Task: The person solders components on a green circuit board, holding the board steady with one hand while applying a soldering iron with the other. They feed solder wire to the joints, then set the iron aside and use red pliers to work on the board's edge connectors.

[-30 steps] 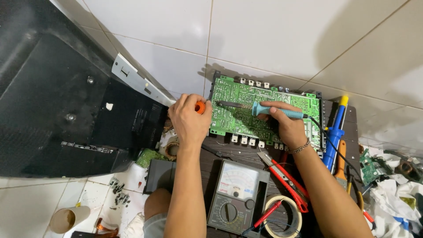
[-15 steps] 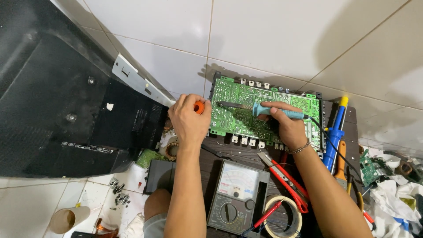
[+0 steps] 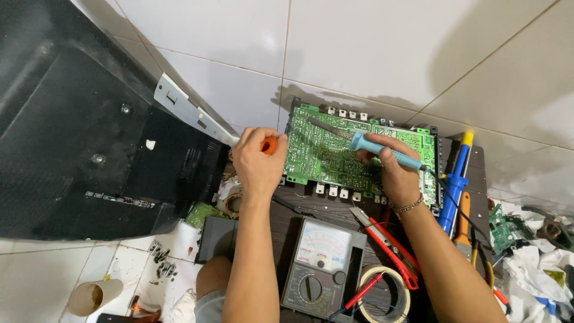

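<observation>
A green circuit board [image 3: 323,157] lies solder side up on a dark wooden board over white floor tiles. My right hand [image 3: 391,173] grips a soldering iron with a light blue handle [image 3: 382,151]; its dark tip points left onto the board's upper part. My left hand [image 3: 257,164] rests at the board's left edge, fingers closed around a small orange object [image 3: 269,145], mostly hidden in the fist.
An analog multimeter [image 3: 323,266] sits below the board with red probes. Red-handled pliers [image 3: 388,245], a tape roll [image 3: 385,296], a blue and yellow desoldering pump [image 3: 455,179] lie right. A large black panel [image 3: 78,143] fills the left. Screws [image 3: 161,263] and a paper cup [image 3: 89,296] lie bottom left.
</observation>
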